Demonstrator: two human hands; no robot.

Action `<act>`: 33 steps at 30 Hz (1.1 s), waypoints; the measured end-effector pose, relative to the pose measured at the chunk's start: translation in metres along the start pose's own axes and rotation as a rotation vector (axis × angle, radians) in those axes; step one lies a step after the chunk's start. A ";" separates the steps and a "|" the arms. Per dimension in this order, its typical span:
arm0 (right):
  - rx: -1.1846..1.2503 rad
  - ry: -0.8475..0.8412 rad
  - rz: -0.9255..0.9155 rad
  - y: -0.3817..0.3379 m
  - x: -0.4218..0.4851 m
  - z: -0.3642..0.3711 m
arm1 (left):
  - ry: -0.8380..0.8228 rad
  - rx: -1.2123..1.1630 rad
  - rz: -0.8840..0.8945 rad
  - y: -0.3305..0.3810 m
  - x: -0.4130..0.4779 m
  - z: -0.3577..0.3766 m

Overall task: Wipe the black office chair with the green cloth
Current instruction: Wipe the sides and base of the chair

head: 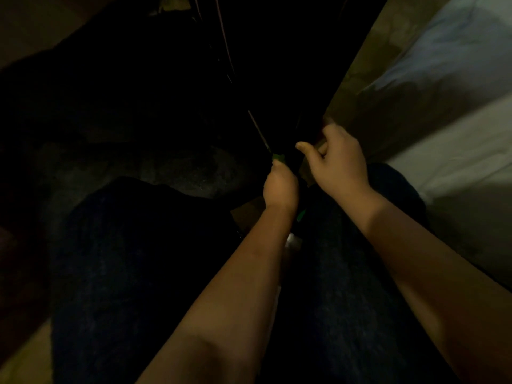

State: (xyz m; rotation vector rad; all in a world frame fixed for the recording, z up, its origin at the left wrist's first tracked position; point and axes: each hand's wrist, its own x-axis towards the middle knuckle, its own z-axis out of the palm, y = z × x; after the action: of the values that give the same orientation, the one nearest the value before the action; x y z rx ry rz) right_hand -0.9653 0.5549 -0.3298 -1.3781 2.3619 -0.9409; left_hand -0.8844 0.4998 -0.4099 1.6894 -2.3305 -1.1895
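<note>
I see the left hand point(279, 187) fisted round the green cloth point(278, 157) by the chair point(277, 79); right hand point(342, 162) curled (holding anything? can't tell).

Very dark view: the left hand point(280, 188) is fisted round the green cloth point(278, 157), a scrap of which shows above the knuckles against the black office chair point(277, 79). The right hand point(342, 162) is just beside it, fingers point(331, 130) curled at the chair's right edge; whether they grip is unclear. Dark blue trousers point(124, 273) lie under both forearms, with pale bedding point(457, 134) at right.
</note>
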 end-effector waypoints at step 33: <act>0.064 -0.051 0.010 0.000 0.004 -0.004 | 0.071 -0.800 -0.251 -0.010 -0.024 0.020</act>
State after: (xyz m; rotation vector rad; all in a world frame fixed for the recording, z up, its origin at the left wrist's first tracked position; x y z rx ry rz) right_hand -0.9693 0.5534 -0.3264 -1.3491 2.2796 -0.9579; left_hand -0.8746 0.5296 -0.4203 1.6592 -1.3068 -1.7374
